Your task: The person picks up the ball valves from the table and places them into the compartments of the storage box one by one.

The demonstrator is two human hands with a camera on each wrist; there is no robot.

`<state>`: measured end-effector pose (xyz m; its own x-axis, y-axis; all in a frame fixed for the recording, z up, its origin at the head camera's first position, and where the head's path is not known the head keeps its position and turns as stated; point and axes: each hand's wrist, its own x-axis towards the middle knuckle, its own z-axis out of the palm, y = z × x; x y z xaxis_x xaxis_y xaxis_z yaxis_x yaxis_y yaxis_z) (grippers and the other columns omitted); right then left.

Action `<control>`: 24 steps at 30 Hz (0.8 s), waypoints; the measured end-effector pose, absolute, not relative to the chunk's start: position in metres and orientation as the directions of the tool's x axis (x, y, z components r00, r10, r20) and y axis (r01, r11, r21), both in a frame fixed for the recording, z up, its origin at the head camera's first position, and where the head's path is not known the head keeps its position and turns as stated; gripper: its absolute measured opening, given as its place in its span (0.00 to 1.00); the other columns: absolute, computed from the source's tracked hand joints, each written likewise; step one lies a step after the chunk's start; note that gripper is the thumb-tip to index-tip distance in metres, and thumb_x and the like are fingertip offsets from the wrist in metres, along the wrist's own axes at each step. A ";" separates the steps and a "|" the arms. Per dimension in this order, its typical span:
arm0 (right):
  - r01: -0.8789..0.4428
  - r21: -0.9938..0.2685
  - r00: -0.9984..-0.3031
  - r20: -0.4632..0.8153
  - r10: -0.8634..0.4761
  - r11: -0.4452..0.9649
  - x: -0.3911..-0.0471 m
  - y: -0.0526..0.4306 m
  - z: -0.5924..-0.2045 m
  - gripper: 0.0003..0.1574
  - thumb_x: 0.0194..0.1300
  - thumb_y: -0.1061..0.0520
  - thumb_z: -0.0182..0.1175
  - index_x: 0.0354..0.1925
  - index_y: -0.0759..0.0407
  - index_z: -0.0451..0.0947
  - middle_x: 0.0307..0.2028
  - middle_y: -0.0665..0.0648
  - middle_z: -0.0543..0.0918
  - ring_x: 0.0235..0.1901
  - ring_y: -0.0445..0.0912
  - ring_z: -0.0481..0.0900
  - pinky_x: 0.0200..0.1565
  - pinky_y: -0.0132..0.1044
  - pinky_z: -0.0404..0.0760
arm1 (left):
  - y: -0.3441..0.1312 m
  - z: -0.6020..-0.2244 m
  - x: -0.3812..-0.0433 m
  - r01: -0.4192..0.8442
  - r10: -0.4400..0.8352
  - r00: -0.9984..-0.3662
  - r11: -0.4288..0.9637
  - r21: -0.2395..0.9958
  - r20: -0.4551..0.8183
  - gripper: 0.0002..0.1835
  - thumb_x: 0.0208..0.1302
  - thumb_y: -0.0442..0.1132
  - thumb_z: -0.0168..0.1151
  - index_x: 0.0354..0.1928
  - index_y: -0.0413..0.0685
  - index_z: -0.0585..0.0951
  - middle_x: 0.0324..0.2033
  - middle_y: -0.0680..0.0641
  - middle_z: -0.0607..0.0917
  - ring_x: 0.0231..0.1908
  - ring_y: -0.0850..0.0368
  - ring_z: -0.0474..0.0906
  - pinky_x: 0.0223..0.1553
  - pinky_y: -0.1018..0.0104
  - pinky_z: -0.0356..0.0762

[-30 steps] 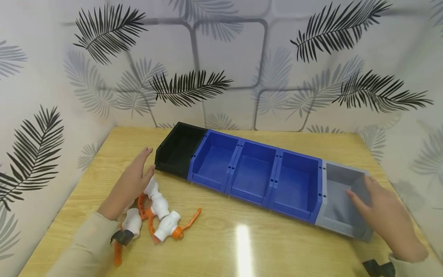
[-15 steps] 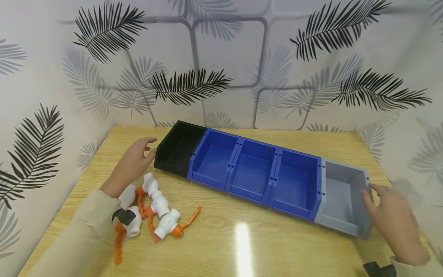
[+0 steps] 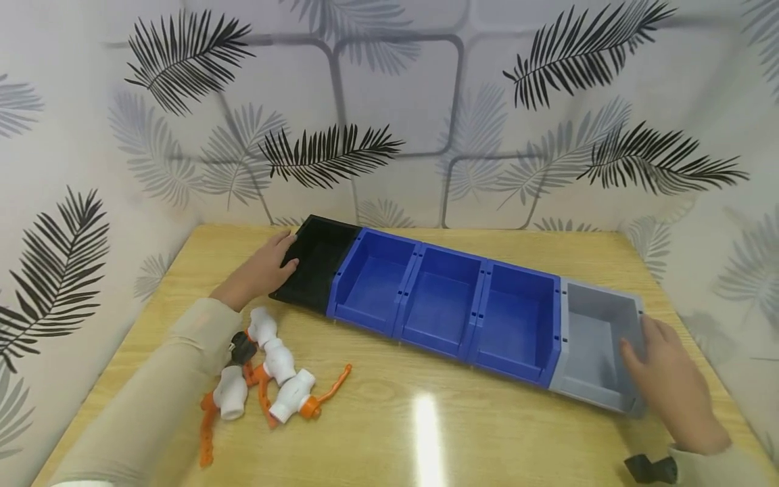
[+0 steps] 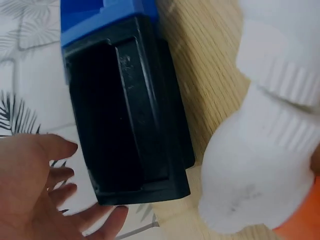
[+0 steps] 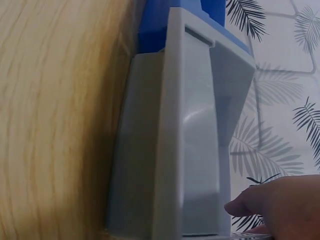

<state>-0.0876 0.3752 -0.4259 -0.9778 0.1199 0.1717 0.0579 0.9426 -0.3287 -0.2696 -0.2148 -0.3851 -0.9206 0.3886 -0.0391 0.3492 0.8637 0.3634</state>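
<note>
My left hand (image 3: 258,272) is at the outer left side of the black bin (image 3: 319,274), its fingers relaxed and overlapping the bin's edge in the head view. In the left wrist view, the fingers (image 4: 64,193) lie loosely spread beside the bin's end wall. At the other end of the row, my right hand (image 3: 674,382) is by the right side of the grey bin (image 3: 587,355), thumb overlapping the inside and fingers near the rim. In the right wrist view, the thumb (image 5: 247,201) shows beside the grey wall; the other fingers are mostly hidden.
Three blue bins (image 3: 441,304) join the black and grey ones in a slanted row. Several white plastic ball valves (image 3: 295,396) with orange handles lie on the wooden table (image 3: 389,433) at the left, partly under my left sleeve. A leaf-patterned wall (image 3: 402,95) stands behind.
My left hand has moved right and forward, from beside the black bin to overlapping its left edge. My right hand has shifted slightly at the grey bin's outer side.
</note>
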 end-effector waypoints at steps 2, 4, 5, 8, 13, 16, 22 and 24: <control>0.058 -0.332 -0.975 0.183 0.125 0.941 -0.089 0.374 -0.429 0.40 0.67 0.51 0.49 0.65 0.77 0.50 0.58 0.79 0.59 0.55 0.74 0.59 0.45 0.68 0.62 | -0.213 -0.389 -0.276 0.366 0.413 -0.909 0.859 0.358 -0.061 0.32 0.70 0.38 0.45 0.69 0.32 0.48 0.69 0.32 0.46 0.66 0.33 0.48 0.61 0.43 0.50; 0.063 -0.336 -0.973 0.191 0.133 0.940 -0.090 0.373 -0.431 0.41 0.67 0.52 0.50 0.66 0.76 0.49 0.59 0.78 0.57 0.55 0.74 0.59 0.45 0.68 0.62 | -0.210 -0.392 -0.281 0.367 0.417 -0.905 0.862 0.348 -0.078 0.33 0.70 0.38 0.45 0.70 0.33 0.46 0.69 0.34 0.45 0.66 0.34 0.49 0.62 0.44 0.51; 0.065 -0.342 -0.972 0.193 0.137 0.938 -0.091 0.372 -0.431 0.41 0.67 0.52 0.50 0.66 0.75 0.48 0.60 0.78 0.57 0.55 0.74 0.59 0.45 0.69 0.62 | -0.209 -0.393 -0.283 0.361 0.413 -0.906 0.866 0.346 -0.088 0.33 0.70 0.38 0.45 0.70 0.34 0.46 0.70 0.35 0.44 0.66 0.35 0.49 0.61 0.44 0.51; 0.073 -0.351 -0.970 0.193 0.149 0.934 -0.093 0.370 -0.433 0.42 0.67 0.52 0.50 0.67 0.74 0.46 0.61 0.78 0.55 0.53 0.75 0.60 0.42 0.69 0.64 | -0.207 -0.397 -0.290 0.342 0.397 -0.910 0.880 0.330 -0.118 0.33 0.70 0.38 0.44 0.71 0.35 0.44 0.70 0.37 0.41 0.66 0.36 0.49 0.62 0.45 0.51; 0.090 -0.354 -0.966 0.198 0.168 0.931 -0.098 0.368 -0.434 0.43 0.66 0.52 0.51 0.68 0.71 0.45 0.62 0.76 0.53 0.45 0.78 0.65 0.32 0.66 0.67 | -0.207 -0.402 -0.298 0.350 0.393 -0.912 0.896 0.274 -0.118 0.33 0.70 0.37 0.43 0.71 0.35 0.43 0.70 0.36 0.42 0.62 0.36 0.59 0.55 0.45 0.63; 0.085 -0.349 -0.961 0.219 0.169 0.933 -0.101 0.368 -0.435 0.43 0.65 0.53 0.52 0.68 0.72 0.46 0.64 0.76 0.51 0.44 0.77 0.66 0.29 0.64 0.68 | -0.209 -0.403 -0.303 0.395 0.414 -0.909 0.897 0.199 -0.058 0.32 0.70 0.36 0.44 0.70 0.33 0.46 0.69 0.34 0.47 0.53 0.35 0.69 0.42 0.48 0.71; 0.050 -0.381 -0.947 0.275 0.164 0.923 -0.105 0.367 -0.440 0.43 0.63 0.58 0.53 0.66 0.78 0.45 0.63 0.78 0.51 0.50 0.77 0.62 0.38 0.68 0.65 | -0.218 -0.414 -0.313 0.439 0.449 -0.893 0.878 0.189 -0.013 0.31 0.71 0.36 0.41 0.71 0.37 0.45 0.69 0.35 0.50 0.41 0.36 0.75 0.34 0.50 0.71; 0.033 -0.386 -0.940 0.302 0.160 0.922 -0.106 0.367 -0.442 0.43 0.62 0.61 0.53 0.66 0.78 0.45 0.62 0.79 0.52 0.52 0.77 0.60 0.40 0.69 0.64 | -0.222 -0.418 -0.314 0.433 0.451 -0.892 0.869 0.238 -0.025 0.32 0.71 0.35 0.40 0.72 0.39 0.42 0.70 0.36 0.47 0.49 0.35 0.71 0.41 0.48 0.70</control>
<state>-0.1058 0.3674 -0.4418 -0.9396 0.1604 0.3023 0.0333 0.9221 -0.3856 -0.3145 -0.2216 -0.4181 -0.8920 0.4514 -0.0245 0.4333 0.8692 0.2381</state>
